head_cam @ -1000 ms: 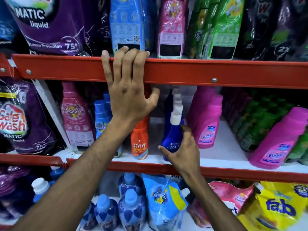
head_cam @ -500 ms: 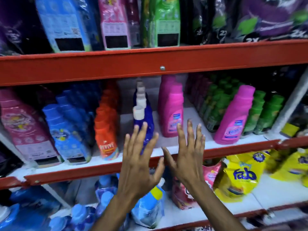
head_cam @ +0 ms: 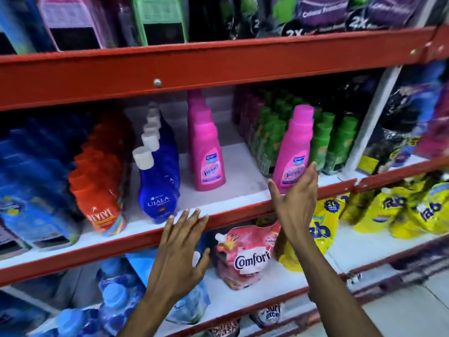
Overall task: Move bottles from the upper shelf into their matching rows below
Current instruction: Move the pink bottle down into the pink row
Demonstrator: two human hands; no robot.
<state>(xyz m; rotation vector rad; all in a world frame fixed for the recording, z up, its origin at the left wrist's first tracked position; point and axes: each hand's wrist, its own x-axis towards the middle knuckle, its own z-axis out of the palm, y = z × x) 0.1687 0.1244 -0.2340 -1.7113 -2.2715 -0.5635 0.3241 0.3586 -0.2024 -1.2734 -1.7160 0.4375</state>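
On the middle shelf [head_cam: 233,190] a lone pink Vanish bottle [head_cam: 295,147] stands in front of the green bottles [head_cam: 320,142], apart from the row of pink Vanish bottles [head_cam: 206,147] to its left. My right hand [head_cam: 295,203] is open with spread fingers just in front of the lone bottle's base, fingertips at its label. My left hand [head_cam: 181,259] is open and empty below the shelf's red front rail, near the blue Ujala bottles [head_cam: 158,176]. An orange Revive row [head_cam: 99,181] stands further left.
Blue bottles [head_cam: 31,190] fill the far left of the shelf. Refill pouches stand on the upper shelf [head_cam: 218,66]. Below are a pink Comfort pouch [head_cam: 245,256], yellow Fab pouches [head_cam: 401,210] and blue bottles [head_cam: 116,297]. A white upright post [head_cam: 369,117] bounds the bay at right.
The view has swung right. My right hand has moved right from the Ujala row to the lone pink bottle. My left hand has left the upper rail and dropped below the middle shelf.
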